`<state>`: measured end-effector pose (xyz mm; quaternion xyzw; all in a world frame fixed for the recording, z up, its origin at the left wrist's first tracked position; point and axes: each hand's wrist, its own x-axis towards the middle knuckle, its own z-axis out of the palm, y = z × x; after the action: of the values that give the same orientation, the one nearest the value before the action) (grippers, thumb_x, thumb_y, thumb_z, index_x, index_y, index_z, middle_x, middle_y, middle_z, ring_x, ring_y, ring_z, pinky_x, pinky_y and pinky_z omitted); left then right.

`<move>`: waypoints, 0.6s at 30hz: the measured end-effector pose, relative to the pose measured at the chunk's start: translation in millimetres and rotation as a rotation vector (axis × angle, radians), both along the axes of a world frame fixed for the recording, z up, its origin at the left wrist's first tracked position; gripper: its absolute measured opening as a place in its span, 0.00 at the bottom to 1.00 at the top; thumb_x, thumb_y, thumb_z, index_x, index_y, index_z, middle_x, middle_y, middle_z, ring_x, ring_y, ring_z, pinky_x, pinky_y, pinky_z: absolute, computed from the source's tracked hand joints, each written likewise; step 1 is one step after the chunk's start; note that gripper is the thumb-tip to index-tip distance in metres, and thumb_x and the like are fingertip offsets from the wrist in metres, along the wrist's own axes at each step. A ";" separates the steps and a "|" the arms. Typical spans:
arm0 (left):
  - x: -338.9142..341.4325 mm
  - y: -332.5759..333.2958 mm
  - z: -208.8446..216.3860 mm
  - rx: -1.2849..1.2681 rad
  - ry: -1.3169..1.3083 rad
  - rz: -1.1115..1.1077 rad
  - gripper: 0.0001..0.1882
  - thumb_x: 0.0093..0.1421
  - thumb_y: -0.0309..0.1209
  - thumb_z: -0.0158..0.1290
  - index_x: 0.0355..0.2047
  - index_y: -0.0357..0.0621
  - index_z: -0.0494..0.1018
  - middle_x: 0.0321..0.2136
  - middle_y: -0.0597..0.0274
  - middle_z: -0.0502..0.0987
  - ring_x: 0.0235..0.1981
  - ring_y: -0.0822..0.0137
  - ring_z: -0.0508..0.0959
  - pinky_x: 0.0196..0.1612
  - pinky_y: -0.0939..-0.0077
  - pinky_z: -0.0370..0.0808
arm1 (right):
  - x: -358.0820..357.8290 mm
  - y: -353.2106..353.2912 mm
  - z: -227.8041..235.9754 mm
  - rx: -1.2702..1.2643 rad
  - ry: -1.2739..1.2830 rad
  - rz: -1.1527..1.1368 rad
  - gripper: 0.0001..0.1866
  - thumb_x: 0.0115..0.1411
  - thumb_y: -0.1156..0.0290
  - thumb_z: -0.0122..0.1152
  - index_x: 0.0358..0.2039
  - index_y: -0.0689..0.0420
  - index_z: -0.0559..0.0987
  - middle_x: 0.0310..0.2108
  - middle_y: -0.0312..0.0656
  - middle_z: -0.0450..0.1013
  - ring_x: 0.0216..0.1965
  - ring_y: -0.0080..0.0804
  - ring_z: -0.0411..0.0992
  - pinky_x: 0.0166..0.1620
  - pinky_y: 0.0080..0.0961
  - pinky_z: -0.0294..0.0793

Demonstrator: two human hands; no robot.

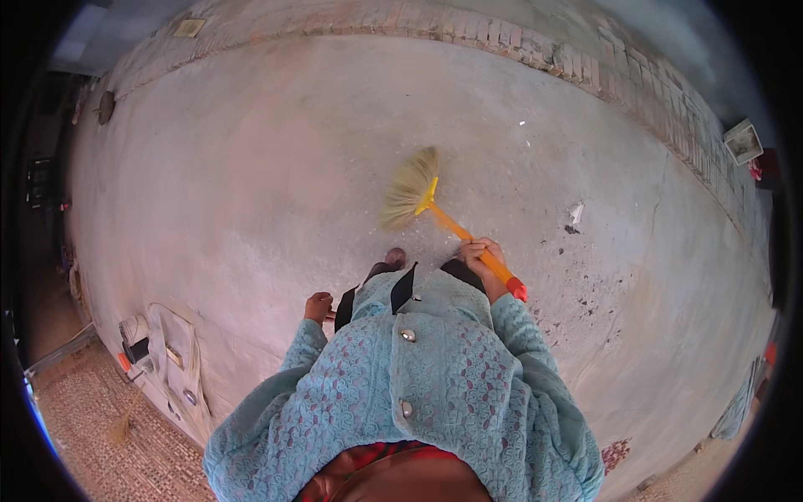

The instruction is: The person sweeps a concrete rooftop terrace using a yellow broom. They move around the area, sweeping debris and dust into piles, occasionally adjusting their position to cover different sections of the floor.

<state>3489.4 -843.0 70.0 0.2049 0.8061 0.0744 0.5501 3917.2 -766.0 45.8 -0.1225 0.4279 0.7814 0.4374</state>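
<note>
While the right hand wraps the broom near its handle's red end, the bristle fan sits beyond the left shoe. Risk: a brisk flick could scatter the dark debris, right. Left hand half-curled; cannot tell if holding anything.

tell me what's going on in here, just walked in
A person in a light blue cardigan has a broom in the right hand, gripping its orange handle near the red end. The bristles fan out ahead of the feet, over a bare grey floor. The left hand is off the broom, down by the left side; whether it holds anything is hard to tell. A white scrap and dark bits lie on the floor to the right.
</note>
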 end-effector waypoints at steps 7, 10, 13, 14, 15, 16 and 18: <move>16.2 26.8 -14.6 0.081 -0.019 -0.105 0.13 0.47 0.30 0.46 0.34 0.41 0.67 0.17 0.61 0.67 0.13 0.68 0.70 0.14 0.74 0.71 | 127.0 -80.2 19.8 -0.008 -0.096 -0.286 0.08 0.45 0.80 0.39 0.28 0.69 0.58 0.17 0.38 0.58 0.13 0.19 0.60 0.16 0.12 0.64; 41.1 50.1 -5.0 0.099 -0.026 -0.140 0.13 0.46 0.30 0.46 0.34 0.41 0.67 0.17 0.61 0.67 0.12 0.68 0.70 0.13 0.75 0.70 | 160.9 -100.2 41.1 0.027 -0.245 -0.303 0.07 0.45 0.80 0.39 0.27 0.69 0.59 0.16 0.37 0.58 0.14 0.18 0.59 0.17 0.11 0.64; 56.6 66.4 -4.3 0.122 -0.055 -0.170 0.13 0.46 0.29 0.46 0.34 0.40 0.67 0.17 0.60 0.68 0.12 0.68 0.70 0.13 0.75 0.70 | 173.6 -106.8 68.6 0.068 -0.296 -0.292 0.06 0.45 0.79 0.40 0.26 0.68 0.59 0.16 0.36 0.57 0.14 0.17 0.58 0.17 0.11 0.63; 61.4 69.5 -4.0 0.133 -0.055 -0.180 0.13 0.46 0.29 0.46 0.34 0.40 0.67 0.17 0.60 0.68 0.12 0.68 0.70 0.13 0.75 0.70 | 171.8 -106.6 78.9 0.087 -0.306 -0.272 0.06 0.45 0.79 0.40 0.26 0.68 0.59 0.16 0.35 0.57 0.13 0.17 0.57 0.17 0.11 0.62; 67.8 71.5 -4.1 0.143 -0.060 -0.195 0.13 0.46 0.29 0.46 0.34 0.40 0.67 0.17 0.60 0.68 0.12 0.68 0.71 0.13 0.75 0.71 | 170.0 -110.1 87.2 0.104 -0.321 -0.258 0.06 0.45 0.80 0.40 0.26 0.67 0.59 0.16 0.35 0.57 0.13 0.16 0.57 0.17 0.11 0.62; 75.6 73.1 -0.5 0.159 -0.062 -0.173 0.14 0.46 0.29 0.46 0.34 0.39 0.67 0.17 0.59 0.69 0.12 0.67 0.71 0.13 0.75 0.71 | 168.9 -115.7 90.6 0.119 -0.372 -0.256 0.05 0.46 0.80 0.40 0.25 0.66 0.60 0.17 0.34 0.56 0.13 0.16 0.56 0.16 0.11 0.60; 84.8 73.5 3.9 0.131 -0.054 -0.193 0.14 0.46 0.29 0.46 0.35 0.39 0.67 0.18 0.59 0.69 0.12 0.67 0.71 0.12 0.75 0.71 | 164.7 -123.0 102.3 0.112 -0.408 -0.236 0.04 0.45 0.80 0.41 0.24 0.65 0.60 0.16 0.33 0.56 0.13 0.15 0.55 0.15 0.10 0.59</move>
<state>3574.2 -769.5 73.9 0.3150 0.7609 0.0789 0.5618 4081.9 -889.0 148.1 -0.2025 0.2981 0.7064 0.6092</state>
